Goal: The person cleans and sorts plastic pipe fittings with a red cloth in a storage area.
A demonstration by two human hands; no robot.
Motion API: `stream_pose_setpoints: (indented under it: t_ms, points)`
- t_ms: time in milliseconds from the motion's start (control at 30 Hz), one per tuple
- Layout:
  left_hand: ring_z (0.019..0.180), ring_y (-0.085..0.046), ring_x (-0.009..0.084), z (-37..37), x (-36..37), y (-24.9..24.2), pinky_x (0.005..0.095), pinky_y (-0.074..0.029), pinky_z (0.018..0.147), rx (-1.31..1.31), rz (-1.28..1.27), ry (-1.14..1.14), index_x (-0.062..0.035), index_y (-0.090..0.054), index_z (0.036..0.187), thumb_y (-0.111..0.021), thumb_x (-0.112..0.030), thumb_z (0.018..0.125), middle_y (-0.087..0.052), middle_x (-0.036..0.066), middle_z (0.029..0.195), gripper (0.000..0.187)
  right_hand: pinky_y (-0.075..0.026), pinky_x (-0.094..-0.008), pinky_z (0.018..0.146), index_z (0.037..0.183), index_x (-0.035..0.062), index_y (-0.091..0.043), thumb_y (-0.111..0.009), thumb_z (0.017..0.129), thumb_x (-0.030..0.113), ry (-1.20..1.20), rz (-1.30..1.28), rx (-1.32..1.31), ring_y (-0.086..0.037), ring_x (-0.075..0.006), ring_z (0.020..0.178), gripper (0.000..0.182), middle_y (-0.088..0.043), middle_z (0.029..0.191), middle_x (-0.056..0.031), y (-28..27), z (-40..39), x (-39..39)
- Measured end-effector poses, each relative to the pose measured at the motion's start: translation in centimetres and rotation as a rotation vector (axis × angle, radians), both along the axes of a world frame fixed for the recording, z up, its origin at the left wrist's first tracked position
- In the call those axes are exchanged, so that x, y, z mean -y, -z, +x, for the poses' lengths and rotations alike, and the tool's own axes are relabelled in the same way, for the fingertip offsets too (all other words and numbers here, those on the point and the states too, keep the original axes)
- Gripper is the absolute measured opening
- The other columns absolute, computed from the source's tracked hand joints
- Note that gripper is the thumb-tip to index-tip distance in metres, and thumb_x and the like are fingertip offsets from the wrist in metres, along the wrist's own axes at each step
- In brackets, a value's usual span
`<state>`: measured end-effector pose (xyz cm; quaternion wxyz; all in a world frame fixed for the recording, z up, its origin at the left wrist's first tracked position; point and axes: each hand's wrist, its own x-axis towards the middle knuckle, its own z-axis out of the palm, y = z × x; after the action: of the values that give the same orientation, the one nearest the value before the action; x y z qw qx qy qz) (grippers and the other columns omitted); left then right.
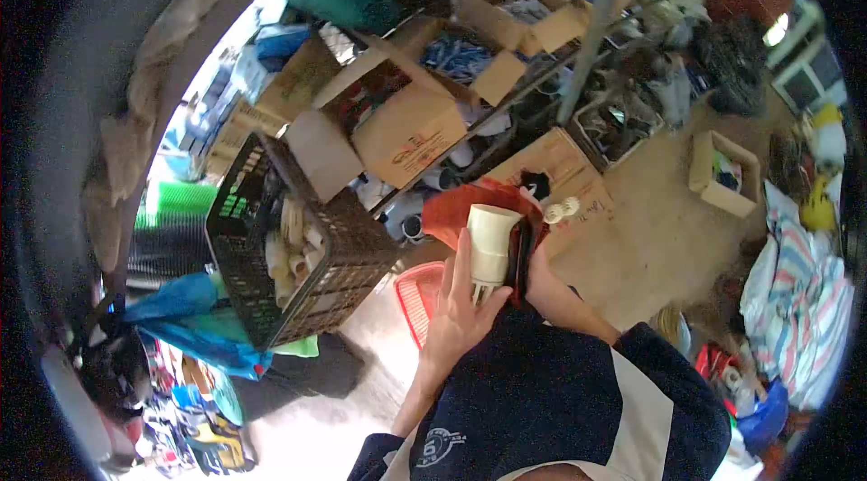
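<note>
Strong light reaches you from the left, washing the near-left floor (312, 436) almost white. You get shadow beside the crate (339, 251), while the right side stays duller and brownish. A small glare spot shows far right. Your fitting (490, 242) is brightly lit, slightly soft. Print on the far boxes (411, 138) blurs. The wide lens bends your outer view, and grainy black swallows the corners.
</note>
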<state>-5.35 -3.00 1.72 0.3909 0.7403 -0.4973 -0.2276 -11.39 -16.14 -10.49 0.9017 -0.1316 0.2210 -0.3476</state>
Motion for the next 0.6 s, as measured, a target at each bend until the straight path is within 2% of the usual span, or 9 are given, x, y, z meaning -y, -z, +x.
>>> stream_pose_setpoints:
  t_ms: [100,167,267,300,367,400,433,467,600]
  points:
    - [0.118,-0.056,0.0447,0.2,1.3,-0.4,0.0471,-0.048,0.098,0.051,0.034,0.112,0.0066,-0.02,0.15,-0.073,-0.016,0.084,-0.048,0.031,0.137,0.088,-0.05,-0.0399,0.099,0.126,0.009,-0.059,-0.039,0.1,0.054,-0.253,0.211,0.378,-0.064,-0.0259,0.108,0.056,-0.066,0.12,-0.0094,0.5,-1.7,2.3]
    - [0.121,-0.052,0.0463,-0.4,2.3,-0.9,0.0496,-0.045,0.098,0.063,0.014,0.175,0.0042,-0.022,0.15,-0.069,-0.026,0.09,-0.046,0.032,0.137,0.083,-0.053,-0.0409,0.092,0.123,0.0098,-0.061,-0.041,0.098,0.057,-0.175,0.2,0.276,-0.066,-0.0255,0.102,0.056,-0.068,0.116,-0.0092,-0.9,-2.9,2.9]
    - [0.125,-0.051,0.0388,-1.1,3.8,1.3,0.0451,-0.043,0.102,-0.293,-0.044,0.128,0.0043,-0.02,0.15,-0.063,-0.023,0.094,-0.046,0.028,0.138,0.076,-0.055,-0.0385,0.086,0.118,0.0099,-0.064,-0.045,0.097,0.057,0.035,0.187,0.163,-0.067,-0.0239,0.094,0.055,-0.069,0.11,-0.0091,-4.5,-4.0,2.9]
    - [0.125,-0.05,0.0327,-1.1,4.3,1.6,0.0412,-0.041,0.104,-0.541,0.067,0.076,0.0027,-0.022,0.149,-0.057,-0.02,0.097,-0.046,0.024,0.138,0.067,-0.055,-0.0373,0.085,0.118,0.0098,-0.063,-0.045,0.097,0.057,0.092,0.161,0.113,-0.067,-0.0232,0.093,0.054,-0.069,0.109,-0.0089,-5.6,-4.3,2.7]
    - [0.126,-0.048,0.0327,-1.6,5.1,1.3,0.0404,-0.039,0.105,-0.654,0.112,0.039,0.0012,-0.023,0.148,-0.055,-0.016,0.097,-0.044,0.024,0.138,0.063,-0.051,-0.0321,0.084,0.128,0.0063,-0.054,-0.048,0.099,0.051,0.1,-0.102,0.174,-0.063,-0.0172,0.095,0.054,-0.065,0.111,-0.0062,-2.7,-5.3,2.5]
    - [0.126,-0.048,0.0328,-1.8,5.6,0.9,0.04,-0.038,0.106,-0.706,0.134,0.02,0.0005,-0.024,0.148,-0.054,-0.014,0.096,-0.044,0.024,0.138,0.062,-0.048,-0.0305,0.089,0.14,0.0024,-0.041,-0.057,0.098,0.039,0.461,-0.247,-0.2,-0.058,-0.0147,0.102,0.058,-0.059,0.116,-0.0059,-6.2,-3.4,2.0]
    - [0.125,-0.049,0.0327,-2.0,6.1,2.3,0.0399,-0.041,0.104,-0.391,-0.075,0.093,-0.0008,-0.025,0.147,-0.053,-0.008,0.093,-0.043,0.024,0.138,0.062,-0.047,-0.0302,0.091,0.143,0.0024,-0.036,-0.06,0.097,0.032,0.498,-0.423,-0.409,-0.057,-0.0154,0.104,0.06,-0.058,0.118,-0.0067,-6.3,-3.5,1.5]
    - [0.121,-0.054,0.0397,-2.6,6.2,3.0,0.0436,-0.045,0.099,-0.31,-0.19,0.082,-0.0007,-0.024,0.148,-0.054,-0.005,0.088,-0.048,0.028,0.136,0.067,-0.046,-0.0299,0.093,0.146,0.0023,-0.032,-0.063,0.096,0.026,0.527,-0.596,-0.624,-0.056,-0.0161,0.107,0.064,-0.056,0.121,-0.0076,-6.5,-3.8,0.9]
    - [0.118,-0.056,0.0482,-1.8,6.4,-0.3,0.0495,-0.047,0.096,-0.077,0.013,0.24,0.0012,-0.02,0.15,-0.058,-0.008,0.088,-0.052,0.034,0.132,0.074,-0.045,-0.0322,0.096,0.142,0.002,-0.036,-0.065,0.094,0.022,0.497,-0.535,-0.632,-0.057,-0.0203,0.11,0.059,-0.056,0.122,-0.0103,-10.7,-5.0,1.3]
